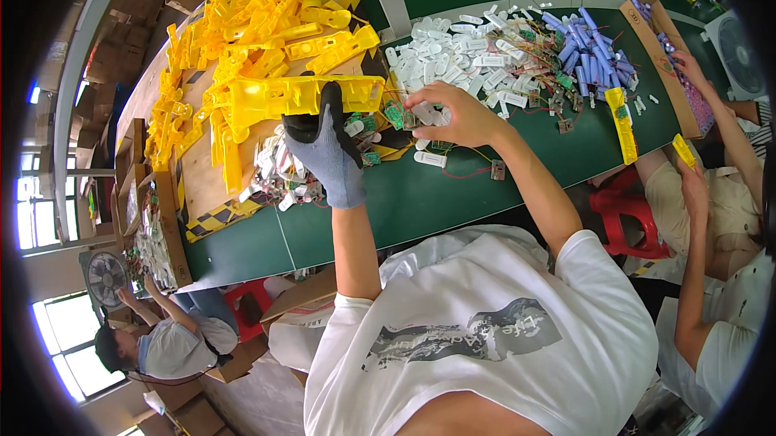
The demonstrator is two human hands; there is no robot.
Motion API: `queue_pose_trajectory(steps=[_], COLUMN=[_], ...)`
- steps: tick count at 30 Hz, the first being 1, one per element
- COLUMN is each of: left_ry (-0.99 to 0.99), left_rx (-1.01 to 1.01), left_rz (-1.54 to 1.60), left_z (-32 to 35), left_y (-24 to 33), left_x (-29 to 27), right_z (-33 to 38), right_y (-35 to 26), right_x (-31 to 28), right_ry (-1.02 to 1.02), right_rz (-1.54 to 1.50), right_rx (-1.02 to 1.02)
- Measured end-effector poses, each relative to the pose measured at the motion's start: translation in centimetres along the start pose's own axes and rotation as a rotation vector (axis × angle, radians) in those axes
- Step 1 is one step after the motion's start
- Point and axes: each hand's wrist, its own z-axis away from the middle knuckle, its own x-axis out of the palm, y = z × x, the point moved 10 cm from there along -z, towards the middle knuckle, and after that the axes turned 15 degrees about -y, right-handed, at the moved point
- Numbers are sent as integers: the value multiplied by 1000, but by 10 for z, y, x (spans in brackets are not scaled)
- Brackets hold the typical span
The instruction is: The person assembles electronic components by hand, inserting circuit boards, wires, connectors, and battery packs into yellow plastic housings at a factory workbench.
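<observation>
My left hand [327, 149], in a grey glove with black fingers and palm, is closed around a long yellow plastic housing [275, 99]. The housing lies sideways, its ribbed hollow side showing. Just past its right end my bare right hand [465, 117] curls its thumb and fingers around a small whitish plastic part [428, 115]. Touching or beside that part is a small green circuit board [394, 116] with thin red wires; whether the hand grips it too is unclear. Below my right hand a white oval part [430, 159] rests on the green table [323, 234].
Yellow housings [250, 20] are heaped at far left on a wooden board. White parts [453, 52] and blue-purple cylinders [594, 52] pile at the back. Loose white parts with wires [279, 169] lie beside my left wrist. A co-worker's hand [693, 185] holds a yellow piece at right.
</observation>
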Motion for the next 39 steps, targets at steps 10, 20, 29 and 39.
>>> queue_pose_trajectory(steps=[10, 20, 29, 39], left_ry=[4, -85, 67, 85], left_rx=[2, -54, 21, 96], left_rz=[-33, -419, 41, -22], left_z=[-2, 27, 26, 23], left_y=[-3, -44, 20, 43], left_x=[-2, 3, -13, -14], right_z=[20, 27, 46, 31], right_y=[-21, -53, -48, -43], right_x=[-7, -66, -49, 23], right_ry=[310, 443, 359, 161], right_rz=[57, 62, 409, -490], right_rx=[-138, 8, 201, -360])
